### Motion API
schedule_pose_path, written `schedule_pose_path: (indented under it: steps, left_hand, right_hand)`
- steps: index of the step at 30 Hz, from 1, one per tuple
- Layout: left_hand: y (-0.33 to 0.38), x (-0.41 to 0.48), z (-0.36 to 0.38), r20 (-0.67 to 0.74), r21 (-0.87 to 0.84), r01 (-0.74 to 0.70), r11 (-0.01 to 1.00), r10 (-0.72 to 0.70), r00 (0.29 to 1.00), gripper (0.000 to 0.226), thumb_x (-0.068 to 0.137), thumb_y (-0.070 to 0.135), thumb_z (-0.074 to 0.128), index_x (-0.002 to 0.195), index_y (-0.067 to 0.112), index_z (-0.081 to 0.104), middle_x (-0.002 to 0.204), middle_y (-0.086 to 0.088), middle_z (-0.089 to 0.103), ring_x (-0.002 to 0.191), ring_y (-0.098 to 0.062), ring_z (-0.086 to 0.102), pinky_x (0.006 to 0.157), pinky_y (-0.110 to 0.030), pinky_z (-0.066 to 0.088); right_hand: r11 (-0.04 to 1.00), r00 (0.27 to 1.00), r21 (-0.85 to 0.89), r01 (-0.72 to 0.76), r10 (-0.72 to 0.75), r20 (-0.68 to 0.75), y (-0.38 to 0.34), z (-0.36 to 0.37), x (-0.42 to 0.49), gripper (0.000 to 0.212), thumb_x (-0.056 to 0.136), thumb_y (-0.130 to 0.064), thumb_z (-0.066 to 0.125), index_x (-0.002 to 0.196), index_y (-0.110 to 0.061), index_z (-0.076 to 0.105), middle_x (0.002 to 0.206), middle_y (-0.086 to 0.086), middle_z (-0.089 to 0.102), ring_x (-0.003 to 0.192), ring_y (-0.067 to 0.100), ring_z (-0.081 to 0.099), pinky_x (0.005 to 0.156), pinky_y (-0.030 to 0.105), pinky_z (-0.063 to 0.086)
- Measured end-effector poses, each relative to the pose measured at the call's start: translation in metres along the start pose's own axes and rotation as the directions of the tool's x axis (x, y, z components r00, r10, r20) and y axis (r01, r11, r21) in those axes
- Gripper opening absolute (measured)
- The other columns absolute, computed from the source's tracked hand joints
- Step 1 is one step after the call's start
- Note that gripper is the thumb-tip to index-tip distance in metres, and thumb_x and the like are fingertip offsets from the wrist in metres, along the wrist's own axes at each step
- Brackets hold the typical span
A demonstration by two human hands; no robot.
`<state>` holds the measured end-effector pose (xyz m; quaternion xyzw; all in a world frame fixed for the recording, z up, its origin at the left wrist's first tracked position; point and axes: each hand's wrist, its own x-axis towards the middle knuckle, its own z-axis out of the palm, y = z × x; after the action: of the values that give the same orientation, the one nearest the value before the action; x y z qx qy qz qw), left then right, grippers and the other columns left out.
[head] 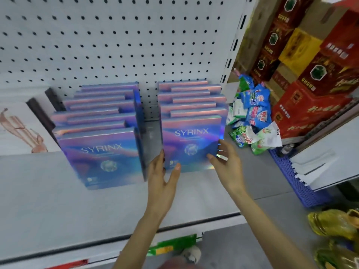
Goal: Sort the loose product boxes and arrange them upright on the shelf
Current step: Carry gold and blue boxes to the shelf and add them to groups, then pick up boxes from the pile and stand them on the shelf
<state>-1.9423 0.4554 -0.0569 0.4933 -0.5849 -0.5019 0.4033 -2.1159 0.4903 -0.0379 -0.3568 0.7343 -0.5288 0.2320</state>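
Observation:
Two rows of iridescent blue-purple SYRINX boxes stand upright on the white shelf (58, 200) against the pegboard. The left row (101, 133) holds several boxes, and so does the right row (191, 105). My left hand (163, 177) touches the lower left edge of the front box of the right row (191, 144), thumb on its face and fingers along its side. My right hand (226, 162) touches that box's lower right corner with relaxed fingers. A narrow gap separates the two rows.
White boxes with a pinkish figure (21, 129) stand at the shelf's left. Beyond the shelf's right end lie blue and green packets (250, 117) on the floor, stacked red cartons (310, 78), a blue crate (295, 181) and yellow bags (334, 226).

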Motion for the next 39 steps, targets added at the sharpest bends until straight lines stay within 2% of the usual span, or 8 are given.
schedule_pose_path:
  steps: [6,10,17,20,25,29,35,39]
  left_hand:
    - [0.006,-0.03,-0.012,0.092,0.145,0.036,0.989,-0.049,0.994,0.065,0.088,0.05,0.058,0.144,0.027,0.037,0.144,0.006,0.044,0.13,-0.009,0.043,0.111,-0.032,0.035]
    - [0.009,-0.089,-0.047,0.02,0.119,0.094,0.988,-0.097,0.995,0.044,0.09,0.034,0.061,0.131,0.025,0.05,0.12,0.006,0.061,0.108,-0.004,0.058,0.089,-0.01,0.042]
    - [-0.037,-0.211,-0.141,-0.11,0.173,0.244,0.954,-0.227,0.968,0.023,0.09,0.015,0.064,0.109,0.026,0.06,0.092,0.003,0.07,0.081,-0.013,0.069,0.076,-0.03,0.056]
    - [-0.047,-0.246,-0.188,-0.193,0.159,0.332,0.93,-0.301,0.934,0.025,0.089,0.01,0.064,0.112,0.019,0.061,0.092,0.0,0.071,0.085,-0.017,0.069,0.077,-0.033,0.057]
    - [-0.056,-0.269,-0.257,-0.362,0.099,0.347,0.933,-0.291,0.886,0.029,0.088,0.01,0.065,0.115,0.019,0.059,0.102,-0.001,0.069,0.093,-0.02,0.066,0.08,-0.029,0.054]
    - [-0.062,-0.281,-0.306,-0.383,0.077,0.326,0.942,-0.274,0.882,0.039,0.088,0.01,0.065,0.124,0.02,0.055,0.104,0.014,0.061,0.091,-0.01,0.062,0.074,-0.012,0.049]
    - [-0.067,-0.308,-0.46,-0.348,-0.013,0.26,0.966,-0.248,0.904,0.036,0.089,0.014,0.065,0.124,0.023,0.058,0.111,0.002,0.067,0.089,-0.006,0.066,0.073,-0.015,0.051]
    - [-0.073,-0.355,-0.618,-0.459,0.003,0.24,0.971,-0.212,0.863,0.033,0.09,0.018,0.064,0.119,0.032,0.059,0.112,0.005,0.067,0.096,-0.008,0.066,0.077,-0.018,0.051]
  right_hand:
    - [0.993,0.991,-0.115,-0.021,0.036,0.127,0.008,-0.017,-0.021,0.049,0.086,-0.02,0.07,0.129,-0.023,0.048,0.124,-0.008,0.054,0.111,0.014,0.053,0.091,0.028,0.042]
    - [0.985,0.991,-0.174,0.007,0.016,0.133,0.004,-0.026,-0.064,0.051,0.088,-0.017,0.068,0.135,-0.016,0.048,0.132,0.004,0.054,0.116,0.021,0.053,0.096,0.033,0.044]
    - [1.0,0.925,0.031,-0.001,-0.011,0.38,-0.012,0.035,-0.184,0.031,0.089,-0.016,0.065,0.117,-0.026,0.054,0.11,-0.004,0.06,0.097,0.005,0.059,0.08,0.013,0.043]
    - [0.996,0.875,0.052,-0.069,0.035,0.484,-0.008,0.07,-0.242,0.033,0.088,-0.016,0.067,0.116,-0.03,0.055,0.11,-0.009,0.061,0.104,0.009,0.059,0.091,0.024,0.046]
    - [0.998,0.779,0.0,-0.065,0.051,0.626,-0.018,0.106,-0.312,0.03,0.087,-0.023,0.068,0.115,-0.031,0.059,0.109,-0.014,0.064,0.107,0.001,0.059,0.089,0.018,0.046]
    - [1.0,0.756,-0.022,-0.012,0.024,0.654,-0.039,0.143,-0.359,0.026,0.089,-0.034,0.063,0.115,-0.034,0.059,0.109,-0.018,0.065,0.106,-0.007,0.057,0.083,0.006,0.04]
    - [0.999,0.748,-0.028,0.026,-0.001,0.664,-0.074,0.253,-0.445,0.029,0.091,-0.037,0.059,0.12,-0.033,0.057,0.11,-0.024,0.061,0.11,-0.002,0.056,0.094,0.022,0.042]
    - [0.998,0.686,-0.054,0.029,0.019,0.728,-0.111,0.359,-0.52,0.032,0.094,-0.031,0.058,0.124,-0.022,0.056,0.112,-0.012,0.059,0.104,0.004,0.057,0.081,0.002,0.04]
